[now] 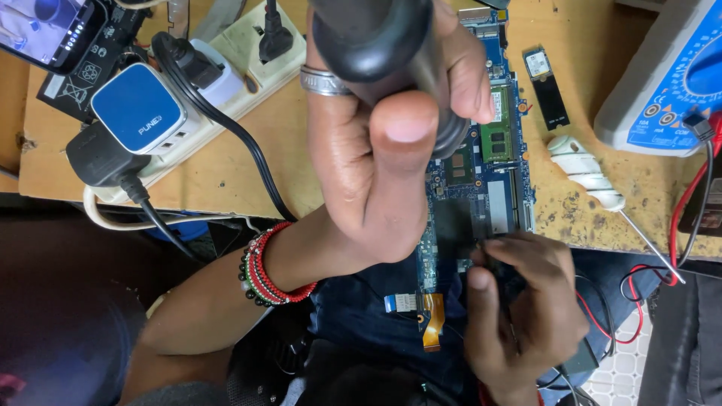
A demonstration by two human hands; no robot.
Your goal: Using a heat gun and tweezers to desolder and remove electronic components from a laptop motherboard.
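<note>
— Head view first. What about the left hand [383, 128]?

— Raised close to the lens, wrapped tight round a thick black cylindrical tool handle [380, 41]; thumb pressed upright along the front, silver ring on one finger, red and black bead bracelets [265, 265] at the wrist.

— And the right hand [526, 308]?

— Low, at the near edge of the worn wooden workbench [286, 135]. Fingers pinched together round something small and dark at the bottom end of the blue laptop circuit board [481, 177]; too hidden to tell what exactly.

— Where is that board?

— Lying lengthwise from the far edge down over the near edge, partly behind the left hand. Green memory module [496, 124] near its middle, orange flat ribbon cable [432, 327] hanging off the overhanging end.

— Anything right of it?

— Small black rectangular storage card [547, 90] just beside the board, toward the far edge. White-taped screwdriver [594, 180] nearer, shaft pointing to the near right corner. Blue and white multimeter [665, 75] at the far right corner, red test leads [688, 203] trailing down over the edge.

— Left side?

— Cream power strip [241, 56] crammed with black plugs and a blue and white charger [139, 109]; smartphone with lit screen [49, 30] at the far left corner.
</note>
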